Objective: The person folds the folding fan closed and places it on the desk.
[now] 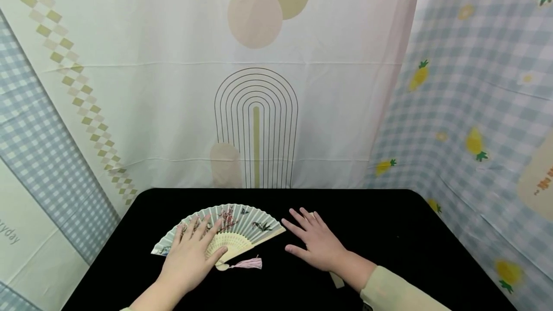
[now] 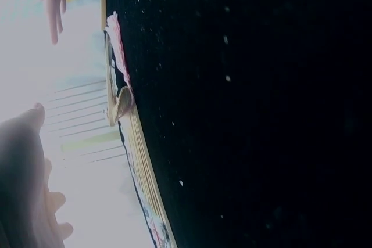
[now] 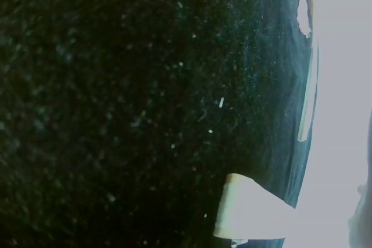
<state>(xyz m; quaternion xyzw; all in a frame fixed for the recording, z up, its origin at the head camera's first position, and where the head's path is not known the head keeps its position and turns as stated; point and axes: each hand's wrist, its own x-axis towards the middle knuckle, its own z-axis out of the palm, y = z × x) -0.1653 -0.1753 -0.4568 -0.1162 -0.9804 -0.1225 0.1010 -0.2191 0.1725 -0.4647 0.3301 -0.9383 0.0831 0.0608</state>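
An unfolded folding fan (image 1: 263,228) with pale pleats, printed flowers and pale ribs lies on the black table. From its pivot a pink tassel (image 1: 249,263) extends to the right. My left hand (image 1: 190,253) is spread over the fan's left part; the left wrist view shows a gap between this hand and the fan (image 2: 145,166). To the right, my right hand (image 1: 319,246) is spread over a pale, flat-ended object (image 1: 337,280), mostly hidden beneath it. One end of that pale object (image 3: 250,210) shows in the right wrist view, its kind unclear. Neither hand grips anything.
The black table (image 1: 389,224) has rounded far corners. Behind it hangs a white patterned curtain (image 1: 173,109). A blue checked cloth with pineapples (image 1: 453,85) hangs at the right, and another checked cloth (image 1: 34,119) at the left.
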